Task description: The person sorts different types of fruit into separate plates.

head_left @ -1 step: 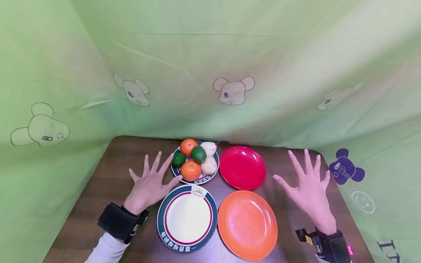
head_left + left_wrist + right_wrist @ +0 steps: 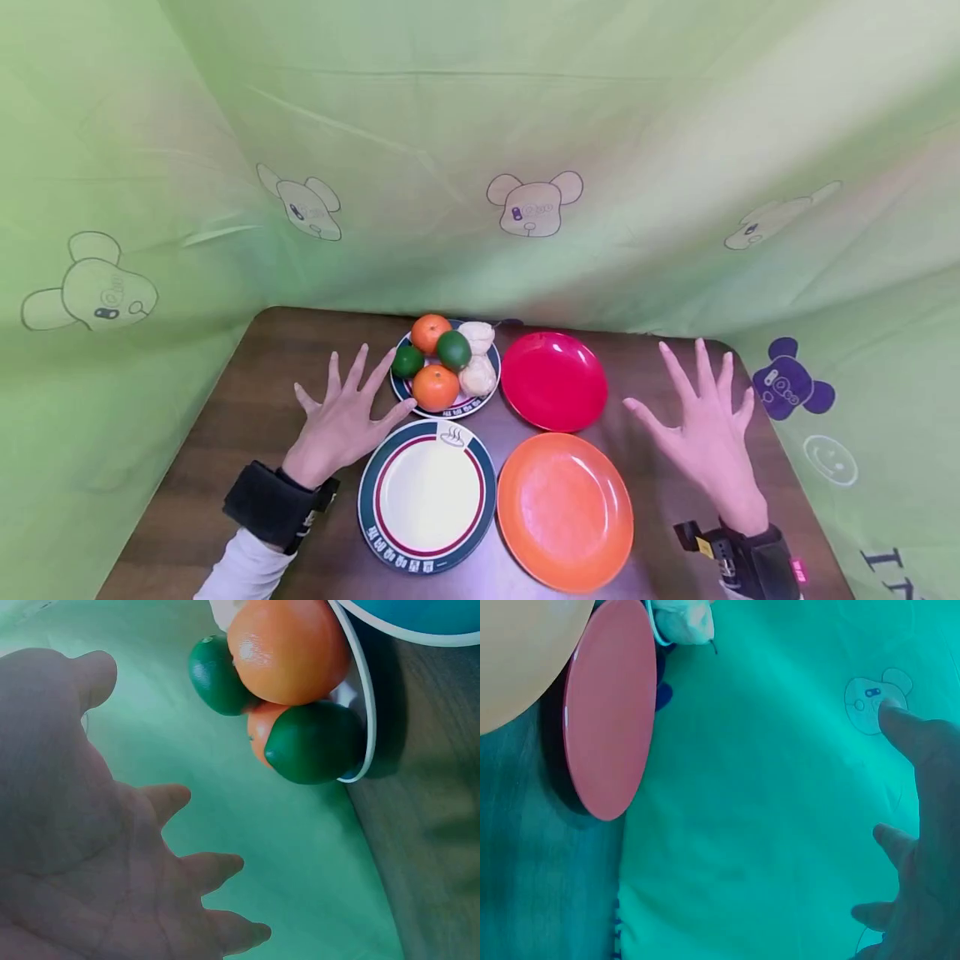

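My left hand (image 2: pixel 345 421) hovers over the table's left side, fingers spread and holding nothing. Its thumb and index fingertips come close to the fruit plate (image 2: pixel 472 406) in the head view. That blue-rimmed plate carries two oranges (image 2: pixel 435 388), two dark green round fruits (image 2: pixel 453 351) and two white garlic-like bulbs (image 2: pixel 477 377). In the left wrist view, the palm (image 2: pixel 82 825) faces the camera beside an orange (image 2: pixel 289 652). On the right, my right hand (image 2: pixel 708 437) also has spread fingers with nothing in them. Nearest to it are the red plate (image 2: pixel 553 381) and the orange plate (image 2: pixel 565 512).
A white plate with a blue rim (image 2: pixel 429 496) sits in front of the fruit plate, left of the orange plate. Green printed cloth (image 2: pixel 420 267) hangs around the back and sides of the brown wooden table (image 2: pixel 262 367). Both wrists wear black bands (image 2: pixel 270 507).
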`<state>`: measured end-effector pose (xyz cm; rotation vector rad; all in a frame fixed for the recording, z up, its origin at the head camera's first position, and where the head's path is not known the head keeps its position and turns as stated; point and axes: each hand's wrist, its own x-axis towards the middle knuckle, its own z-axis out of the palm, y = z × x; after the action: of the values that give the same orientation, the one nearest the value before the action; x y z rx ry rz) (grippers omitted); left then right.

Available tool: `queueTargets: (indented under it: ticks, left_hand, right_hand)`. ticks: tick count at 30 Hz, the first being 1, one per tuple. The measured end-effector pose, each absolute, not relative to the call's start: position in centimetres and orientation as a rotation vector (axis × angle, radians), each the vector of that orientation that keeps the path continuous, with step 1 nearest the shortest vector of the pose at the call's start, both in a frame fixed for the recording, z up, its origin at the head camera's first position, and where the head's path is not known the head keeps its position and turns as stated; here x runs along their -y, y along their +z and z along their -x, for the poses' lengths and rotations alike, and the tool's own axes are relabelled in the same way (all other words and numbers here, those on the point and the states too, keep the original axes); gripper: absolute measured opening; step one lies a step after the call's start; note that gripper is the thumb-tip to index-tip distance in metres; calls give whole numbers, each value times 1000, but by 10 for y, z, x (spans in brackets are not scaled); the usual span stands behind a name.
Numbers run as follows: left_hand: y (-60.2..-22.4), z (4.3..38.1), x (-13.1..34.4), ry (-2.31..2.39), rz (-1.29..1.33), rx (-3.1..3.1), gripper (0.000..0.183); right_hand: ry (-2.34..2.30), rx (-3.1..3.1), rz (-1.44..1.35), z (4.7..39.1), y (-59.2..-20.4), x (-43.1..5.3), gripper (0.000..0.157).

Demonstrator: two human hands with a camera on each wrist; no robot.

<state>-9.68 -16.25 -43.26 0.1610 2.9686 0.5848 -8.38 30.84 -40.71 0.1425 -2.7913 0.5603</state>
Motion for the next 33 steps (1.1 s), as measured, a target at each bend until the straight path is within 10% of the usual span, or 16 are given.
queueTargets:
  ticks: [20,33]
  left_hand:
    - [-492,35,180,1129,241,-2509,80]
    - [-518,8,162,1347,126,-2619,51]
  right_hand:
    - [852,2795,-200,88,-418,-281,76]
    - [929,2745,-546,147,-411,-174,65]
